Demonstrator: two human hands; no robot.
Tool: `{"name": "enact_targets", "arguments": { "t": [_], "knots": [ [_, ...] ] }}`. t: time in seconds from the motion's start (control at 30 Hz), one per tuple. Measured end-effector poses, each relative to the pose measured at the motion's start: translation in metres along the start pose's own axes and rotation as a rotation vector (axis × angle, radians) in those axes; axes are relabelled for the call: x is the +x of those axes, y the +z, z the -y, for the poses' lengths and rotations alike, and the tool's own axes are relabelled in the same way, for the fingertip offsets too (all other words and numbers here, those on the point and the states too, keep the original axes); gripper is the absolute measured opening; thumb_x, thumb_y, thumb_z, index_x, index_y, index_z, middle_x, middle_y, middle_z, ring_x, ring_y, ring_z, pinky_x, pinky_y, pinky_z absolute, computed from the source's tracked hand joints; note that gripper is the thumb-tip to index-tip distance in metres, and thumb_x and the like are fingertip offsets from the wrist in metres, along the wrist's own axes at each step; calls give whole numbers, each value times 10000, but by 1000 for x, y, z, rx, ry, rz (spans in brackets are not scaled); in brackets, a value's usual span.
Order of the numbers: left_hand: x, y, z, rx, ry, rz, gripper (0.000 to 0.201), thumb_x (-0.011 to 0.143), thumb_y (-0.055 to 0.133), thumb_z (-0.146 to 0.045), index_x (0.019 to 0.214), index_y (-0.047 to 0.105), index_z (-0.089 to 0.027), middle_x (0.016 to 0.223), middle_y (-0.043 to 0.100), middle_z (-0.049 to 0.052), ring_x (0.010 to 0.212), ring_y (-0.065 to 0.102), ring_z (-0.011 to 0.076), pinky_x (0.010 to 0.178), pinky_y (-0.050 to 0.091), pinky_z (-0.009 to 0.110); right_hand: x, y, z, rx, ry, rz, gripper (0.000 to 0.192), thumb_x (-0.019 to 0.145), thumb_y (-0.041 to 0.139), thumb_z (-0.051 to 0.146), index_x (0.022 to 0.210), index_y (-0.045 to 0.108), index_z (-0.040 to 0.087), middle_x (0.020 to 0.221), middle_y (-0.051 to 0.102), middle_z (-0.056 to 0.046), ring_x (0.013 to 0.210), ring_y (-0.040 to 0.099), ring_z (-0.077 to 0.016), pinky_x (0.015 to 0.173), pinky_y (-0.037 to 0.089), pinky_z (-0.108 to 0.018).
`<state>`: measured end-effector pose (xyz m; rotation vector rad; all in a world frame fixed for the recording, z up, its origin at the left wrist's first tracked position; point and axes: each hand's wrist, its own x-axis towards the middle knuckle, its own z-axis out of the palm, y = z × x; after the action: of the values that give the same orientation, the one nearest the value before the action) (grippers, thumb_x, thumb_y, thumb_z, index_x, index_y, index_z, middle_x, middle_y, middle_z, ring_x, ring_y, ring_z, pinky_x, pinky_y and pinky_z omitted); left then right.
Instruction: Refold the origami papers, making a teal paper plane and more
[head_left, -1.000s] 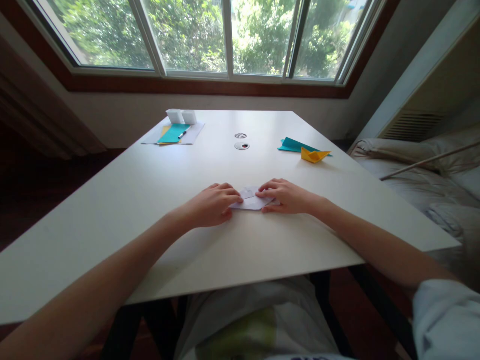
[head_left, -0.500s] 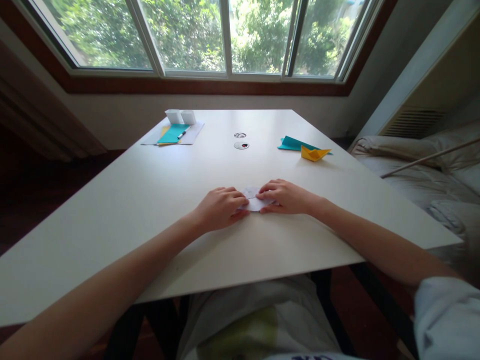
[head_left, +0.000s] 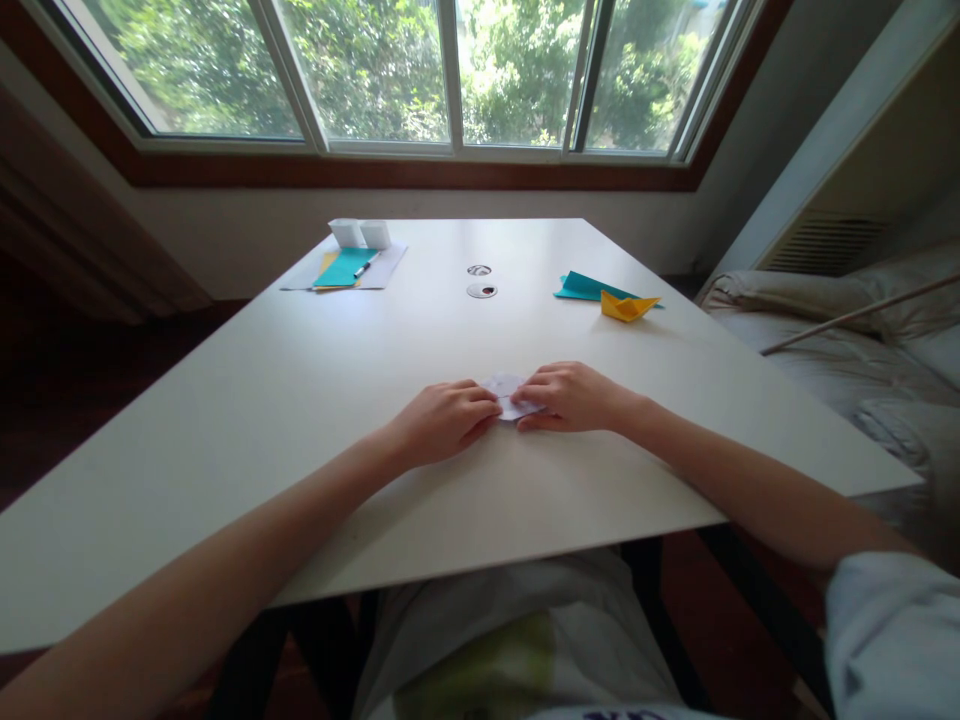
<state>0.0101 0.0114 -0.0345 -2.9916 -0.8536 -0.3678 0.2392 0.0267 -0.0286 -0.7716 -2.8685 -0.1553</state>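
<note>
"How should this crease be worked?"

"Gently, I'd say: line up the edges, pin one end of the folded white paper (head_left: 504,384) against the white table (head_left: 337,400), then press outward along the fold so it doesn't skew."

"And the fingers?"

"The left hand (head_left: 446,420) grasps the paper's end at nine o'clock, the right hand (head_left: 571,397) the end at three. Fingers curl on top, thumbs toward six; how far the thumbs reach under, I can't tell."

"So the paper lies between them?"

"Yes, its middle bare between the fingertips. The yellow paper boat (head_left: 628,307) sits well apart, between one and two o'clock from it."
</note>
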Motion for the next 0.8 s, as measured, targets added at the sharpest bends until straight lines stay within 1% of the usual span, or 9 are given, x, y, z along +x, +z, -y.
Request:
{"name": "enact_targets", "arguments": {
  "t": [0.1, 0.2, 0.37, 0.47, 0.6, 0.7, 0.8],
  "knots": [
    [1, 0, -4, 14, -22, -6, 237, 867, 430, -278, 987, 624, -213, 1007, 655, 42, 936, 579, 182, 798, 460, 298, 0, 2, 0, -21, -27, -14, 390, 887, 385, 465, 988, 639, 187, 910, 678, -87, 839, 603, -196, 750, 419, -309],
    [2, 0, -6, 12, -46, -14, 241, 869, 434, -314, 961, 632, -212, 971, 660, 44, 915, 581, 184, 774, 462, 299, 0, 3, -1, 5, -33, -33, 355, 914, 357, 396, 970, 649, 203, 918, 675, -72, 844, 594, -179, 749, 411, -292],
    [4, 2, -3, -76, -114, -39, 237, 883, 413, -259, 926, 642, -216, 946, 663, 30, 902, 575, 162, 760, 456, 263, 2, 2, 0, 57, 75, -53, 329, 915, 367, 353, 913, 661, 205, 856, 666, -57, 789, 584, -160, 680, 398, -258],
    [6, 4, -2, -100, -175, -58, 239, 883, 412, -260, 906, 642, -201, 913, 661, 39, 879, 577, 167, 754, 455, 268, 3, 3, 2, 90, 142, -79, 311, 906, 389, 346, 881, 657, 193, 816, 659, -53, 777, 578, -156, 662, 387, -247],
    [9, 7, -2, -117, -238, -91, 202, 862, 445, -242, 975, 603, -189, 888, 654, 38, 819, 587, 167, 735, 453, 279, 5, 8, 2, 129, 205, -122, 250, 884, 438, 333, 868, 641, 187, 791, 654, -41, 766, 573, -148, 662, 379, -242],
    [9, 8, -2, -132, -242, -88, 202, 857, 445, -214, 1000, 587, -201, 897, 652, 30, 824, 586, 163, 727, 450, 271, 6, 12, 2, 153, 239, -151, 198, 865, 470, 316, 870, 626, 193, 807, 649, -32, 771, 568, -143, 666, 376, -239],
    [8, 8, -1, -126, -201, -66, 218, 857, 434, -182, 975, 611, -225, 926, 648, 22, 866, 575, 160, 749, 445, 262, 7, 15, 2, 170, 267, -164, 160, 845, 503, 311, 861, 617, 200, 815, 643, -22, 771, 560, -141, 660, 371, -236]
  ]
}}
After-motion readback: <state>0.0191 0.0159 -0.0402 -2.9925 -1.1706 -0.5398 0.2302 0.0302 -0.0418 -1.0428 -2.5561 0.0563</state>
